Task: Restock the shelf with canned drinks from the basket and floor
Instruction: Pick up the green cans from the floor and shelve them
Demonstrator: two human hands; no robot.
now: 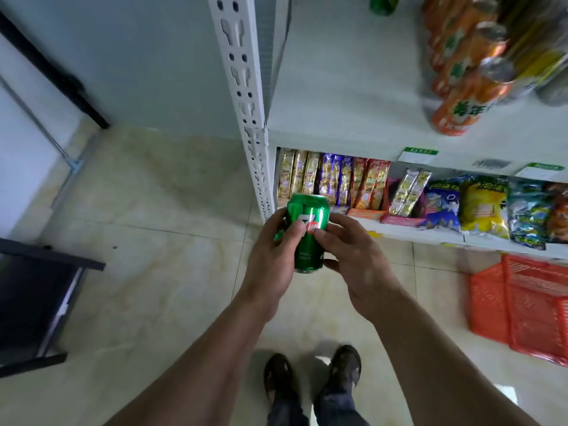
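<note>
While curled round a drink, fingers: left thumb [295, 229] laid across the logo of the green can [308, 233], the other left fingers wrapped behind it; right fingertips [319, 234] pinching the can's right side.
Left hand [273, 259]: grips the can from the left, palm against its side.
Right hand [353, 256]: holds the can from the right, thumb low near the can's base, fingers bent.
Green can: upright with a slight tilt, held in mid-air between both hands, in front of the white upright post [246, 96] at the shelf's left corner, well above the floor.
Upper shelf [344, 87]: white board, mostly bare on its left part; orange cans [461, 103] lined in a row at the right, blurred; one green can at the far back [382, 4], only partly seen.
Price tags [418, 155]: fixed along the upper shelf's front edge.
Lower shelf [399, 233]: packed with snack packets [332, 179] standing in rows at left, bagged snacks [484, 207] at right.
Red basket [522, 302]: plastic, on the floor at right, below the lower shelf; contents cannot be told.
Tiled floor [153, 210]: pale, glossy.
Shoes [310, 376]: dark pair at bottom centre, pointed toward the shelf.
Dark furniture [37, 302]: at left edge, low to the floor.
</note>
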